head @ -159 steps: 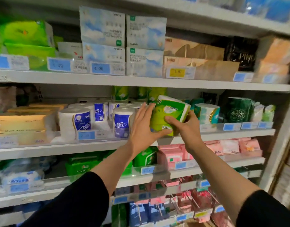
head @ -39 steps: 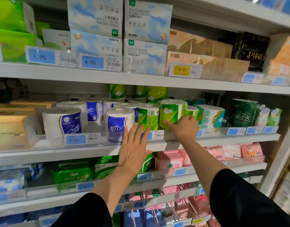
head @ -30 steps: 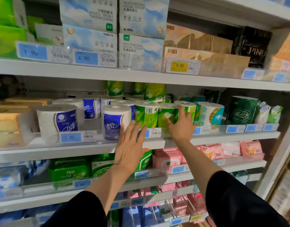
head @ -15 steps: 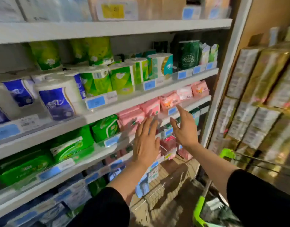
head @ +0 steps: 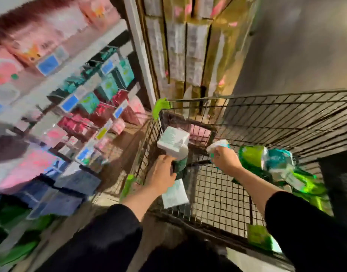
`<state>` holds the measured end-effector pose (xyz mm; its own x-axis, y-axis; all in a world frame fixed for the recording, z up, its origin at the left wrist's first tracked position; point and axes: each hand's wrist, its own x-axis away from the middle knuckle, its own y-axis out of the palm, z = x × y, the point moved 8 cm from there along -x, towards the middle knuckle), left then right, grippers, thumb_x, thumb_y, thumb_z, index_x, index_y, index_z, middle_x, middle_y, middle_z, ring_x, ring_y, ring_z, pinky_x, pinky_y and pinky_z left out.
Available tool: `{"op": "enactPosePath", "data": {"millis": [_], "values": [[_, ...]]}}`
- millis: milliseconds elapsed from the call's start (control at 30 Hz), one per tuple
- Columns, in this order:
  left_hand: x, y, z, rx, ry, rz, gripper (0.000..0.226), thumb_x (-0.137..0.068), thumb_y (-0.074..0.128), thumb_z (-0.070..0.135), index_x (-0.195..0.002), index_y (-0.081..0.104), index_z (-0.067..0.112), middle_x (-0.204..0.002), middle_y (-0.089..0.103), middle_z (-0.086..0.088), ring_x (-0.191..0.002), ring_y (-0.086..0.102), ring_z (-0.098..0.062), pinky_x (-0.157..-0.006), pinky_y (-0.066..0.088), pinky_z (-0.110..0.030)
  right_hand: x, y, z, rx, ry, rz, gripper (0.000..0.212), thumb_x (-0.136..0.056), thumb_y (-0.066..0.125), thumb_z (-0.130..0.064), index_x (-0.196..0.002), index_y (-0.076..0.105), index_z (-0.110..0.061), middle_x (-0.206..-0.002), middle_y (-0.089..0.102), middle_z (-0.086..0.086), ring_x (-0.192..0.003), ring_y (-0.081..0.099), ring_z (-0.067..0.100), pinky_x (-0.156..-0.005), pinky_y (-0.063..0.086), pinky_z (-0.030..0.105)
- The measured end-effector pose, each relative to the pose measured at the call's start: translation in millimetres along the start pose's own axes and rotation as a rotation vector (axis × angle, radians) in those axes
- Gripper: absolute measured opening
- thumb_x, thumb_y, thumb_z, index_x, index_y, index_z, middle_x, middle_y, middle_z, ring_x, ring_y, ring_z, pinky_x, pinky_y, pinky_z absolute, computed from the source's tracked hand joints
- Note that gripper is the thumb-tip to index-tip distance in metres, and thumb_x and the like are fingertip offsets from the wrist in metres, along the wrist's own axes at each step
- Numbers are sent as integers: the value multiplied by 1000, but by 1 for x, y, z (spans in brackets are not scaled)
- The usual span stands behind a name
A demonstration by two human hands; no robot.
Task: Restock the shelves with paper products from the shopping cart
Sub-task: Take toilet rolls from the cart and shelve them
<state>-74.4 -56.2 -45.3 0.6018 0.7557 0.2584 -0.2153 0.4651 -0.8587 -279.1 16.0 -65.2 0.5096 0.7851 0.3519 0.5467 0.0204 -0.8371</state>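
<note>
The whole view is smeared by motion, so no brand, price or printed word can be read anywhere.

The shelves (head: 57, 99) fill the left side, slanting across the view, stocked with pink, red and teal packets behind blue and yellow price tags (head: 69, 103) whose figures are too blurred to make out. Beside their white end post stands a tall stack of gold-wrapped packs (head: 190, 46) with pale label panels; the print on them is a grey smudge. Grey floor (head: 296, 46) lies to the right of that.

The shopping cart (head: 286, 118), black wire mesh with bright green corner pieces, takes up the lower right. Inside it, against the right wall, lie green and teal rolls of paper (head: 266, 160) in shiny wrap. A pink pack (head: 200, 132) sits at the far end, and a pale flat packet (head: 175, 194) lies on the mesh bottom near the left wall.

Both arms, in black sleeves, reach down into the cart. The left hand (head: 163, 173) has its fingers curled around a white roll with a dark green band (head: 173, 144), lifted just above the cart bottom. The right hand (head: 224, 160) is closed around a white and teal wrapped pack (head: 218, 145), which pokes out above the knuckles, just beside the green rolls.
</note>
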Motion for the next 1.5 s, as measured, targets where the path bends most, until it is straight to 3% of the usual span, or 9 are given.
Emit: {"op": "enactPosePath", "data": {"millis": [333,500,633,833,933,1100,1200,1333,1500], "values": [[-67,98,10,-88,-75,-205,65,-99,47,17,-153,11,10,-161,2,-14,-149,3,-24,-109,5,-20,-63,46,119,-78,355,85,68,-75,78,-40,-123,48,-1,-122,52,19,-117,46,36,-94,40,42],[-87,124,29,-166,-51,-47,51,-70,74,7,-119,60,-4,-123,53,-32,-118,50,-48,-101,39,-58,-108,69,142,-59,318,4,105,-69,80,-51,-144,28,1,-139,42,20,-131,36,35,-108,28,39],[-102,127,39,-117,9,46,47,-72,76,11,-115,61,-1,-113,60,-25,-102,58,-45,-90,49,-52,-133,87,143,-22,311,4,119,-66,79,-59,-150,16,-3,-142,39,19,-131,38,35,-107,32,41],[-113,154,49,274,-159,-122,69,-81,76,28,-136,43,2,-128,50,-18,-108,56,-27,-91,45,-30,-117,88,149,-209,287,-14,106,-55,83,-60,-136,36,-11,-129,50,10,-121,46,28,-99,45,41],[-124,175,58,610,-414,-275,108,-65,80,56,-146,24,10,-137,49,-8,-121,53,-22,-102,46,-42,-88,82,150,-620,176,-23,102,-43,79,-74,-120,45,-16,-113,60,0,-104,61,18,-83,56,43],[-136,192,83,846,-553,-217,114,-62,89,32,-148,16,16,-121,51,7,-114,52,-13,-103,44,-32,-55,66,156,-814,89,-72,80,-58,93,-27,-119,41,-27,-104,55,-20,-90,57,-14,-78,48,13],[-138,197,84,830,-563,-167,117,-57,91,33,-148,19,17,-127,55,2,-116,54,-15,-103,45,-38,-53,57,166,-774,114,-95,82,-65,81,-50,-132,48,-15,-113,59,-11,-101,58,-2,-90,48,20],[-139,195,76,772,-551,-132,110,-56,91,32,-143,25,16,-121,59,3,-111,58,-16,-100,48,-40,-67,13,209,-418,220,319,62,-83,71,-45,-129,52,-7,-125,53,9,-116,50,22,-101,45,40],[-137,192,66,740,-585,-131,113,-59,91,30,-146,21,19,-127,50,3,-115,49,-14,-96,43,-29,-112,10,263,-149,451,180,112,-67,87,-30,-152,15,-14,-159,10,13,-147,8,30,-120,15,40]]}}
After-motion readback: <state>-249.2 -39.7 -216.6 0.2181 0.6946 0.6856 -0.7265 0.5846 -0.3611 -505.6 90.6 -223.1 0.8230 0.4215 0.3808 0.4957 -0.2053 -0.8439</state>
